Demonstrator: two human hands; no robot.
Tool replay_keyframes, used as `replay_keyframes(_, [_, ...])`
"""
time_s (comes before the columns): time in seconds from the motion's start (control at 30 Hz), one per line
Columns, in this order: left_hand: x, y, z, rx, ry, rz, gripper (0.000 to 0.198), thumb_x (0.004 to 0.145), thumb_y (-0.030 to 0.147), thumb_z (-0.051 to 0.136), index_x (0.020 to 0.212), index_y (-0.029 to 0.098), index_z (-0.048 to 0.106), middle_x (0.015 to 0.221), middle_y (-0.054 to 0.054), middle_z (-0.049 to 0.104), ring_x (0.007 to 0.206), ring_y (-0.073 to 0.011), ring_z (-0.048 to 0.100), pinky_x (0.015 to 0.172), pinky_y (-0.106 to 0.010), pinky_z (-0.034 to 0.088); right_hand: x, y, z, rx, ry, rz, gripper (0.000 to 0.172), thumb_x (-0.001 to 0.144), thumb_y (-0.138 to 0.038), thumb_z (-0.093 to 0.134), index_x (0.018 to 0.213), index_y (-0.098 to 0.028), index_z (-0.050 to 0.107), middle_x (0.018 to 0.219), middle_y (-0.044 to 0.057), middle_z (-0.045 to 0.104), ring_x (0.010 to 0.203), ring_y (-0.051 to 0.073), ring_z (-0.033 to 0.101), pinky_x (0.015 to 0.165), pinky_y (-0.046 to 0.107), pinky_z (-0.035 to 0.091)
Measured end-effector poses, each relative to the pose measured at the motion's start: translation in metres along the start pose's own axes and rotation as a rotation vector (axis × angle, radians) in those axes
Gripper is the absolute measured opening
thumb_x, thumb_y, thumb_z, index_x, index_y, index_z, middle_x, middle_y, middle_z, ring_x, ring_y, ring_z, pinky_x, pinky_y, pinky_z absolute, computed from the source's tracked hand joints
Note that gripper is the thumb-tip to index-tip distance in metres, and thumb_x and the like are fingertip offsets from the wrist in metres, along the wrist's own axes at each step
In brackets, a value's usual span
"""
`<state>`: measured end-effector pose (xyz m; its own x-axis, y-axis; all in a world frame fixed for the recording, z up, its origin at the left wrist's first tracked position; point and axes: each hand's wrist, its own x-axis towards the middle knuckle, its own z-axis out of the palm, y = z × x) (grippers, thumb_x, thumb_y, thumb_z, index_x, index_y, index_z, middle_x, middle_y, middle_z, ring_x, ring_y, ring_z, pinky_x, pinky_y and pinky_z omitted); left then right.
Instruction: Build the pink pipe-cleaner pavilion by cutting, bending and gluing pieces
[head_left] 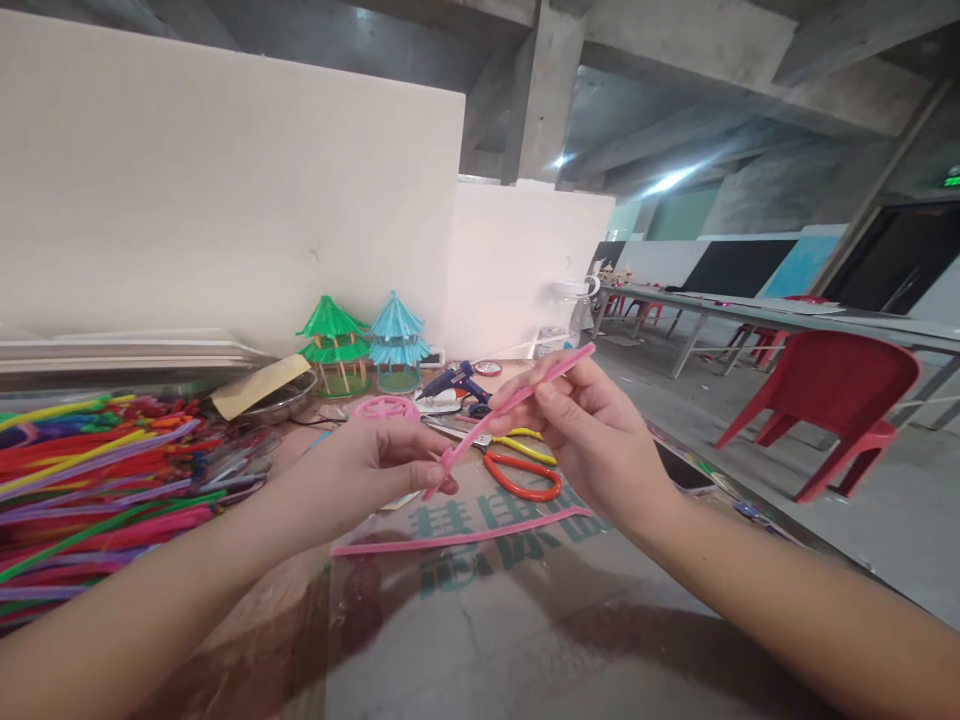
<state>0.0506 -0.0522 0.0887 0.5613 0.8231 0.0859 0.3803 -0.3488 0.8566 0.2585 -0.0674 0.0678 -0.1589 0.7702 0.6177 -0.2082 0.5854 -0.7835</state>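
A pink pipe cleaner (480, 428) runs slantwise between my two hands above the work surface. My left hand (382, 465) pinches its lower end between thumb and fingers. Farther up, my right hand (581, 410) grips it near the upper end, thumb on top. Below them, a second pink pipe cleaner (457, 540) lies on a cardboard sheet (480, 640) with green printed characters. Just behind my hands rest scissors with orange and yellow handles (521, 478). A pink openwork round piece (386, 409) sits behind my left hand, partly hidden by it.
Bundles of coloured pipe cleaners (97, 490) fill the left side. At the back stand a green pavilion model (334, 345), a blue pavilion model (396, 342) and a blue glue gun (454, 380). A dark phone-like slab (684, 468) lies right. Beyond the table is a red chair (840, 400).
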Motion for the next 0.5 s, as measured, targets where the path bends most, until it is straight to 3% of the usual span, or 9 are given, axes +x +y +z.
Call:
replay_keyframes(0.17, [0.0, -0.006, -0.001, -0.051, -0.014, -0.027, 0.013, 0.071, 0.036, 0.07, 0.069, 0.024, 0.075, 0.07, 0.0, 0.074, 0.068, -0.0175, 0.065, 0.061, -0.025, 0.047, -0.002, 0.005, 0.003, 0.021, -0.004, 0.012, 0.026, 0.083, -0.043, 0.067, 0.093, -0.023, 0.055, 0.093, 0.001, 0.068, 0.074, 0.015, 0.069, 0.077, 0.035, 0.056])
replay_keyframes(0.3, [0.0, -0.01, 0.002, -0.143, -0.02, -0.066, 0.014, 0.074, 0.036, 0.069, 0.074, 0.023, 0.074, 0.074, 0.0, 0.075, 0.071, -0.017, 0.065, 0.061, -0.025, 0.045, -0.007, 0.017, 0.011, -0.06, -0.118, 0.156, 0.033, 0.079, -0.044, 0.07, 0.1, -0.02, 0.061, 0.087, 0.001, 0.068, 0.07, 0.013, 0.065, 0.071, 0.032, 0.055])
replay_keyframes(0.5, [0.003, -0.018, 0.013, -0.158, -0.083, -0.108, 0.021, 0.071, 0.04, 0.07, 0.075, 0.02, 0.072, 0.074, -0.001, 0.073, 0.071, -0.0166, 0.063, 0.065, -0.026, 0.046, -0.012, 0.031, 0.018, -0.043, -0.143, 0.29, 0.031, 0.074, -0.046, 0.073, 0.079, -0.018, 0.06, 0.07, -0.003, 0.063, 0.06, 0.01, 0.059, 0.06, 0.025, 0.05])
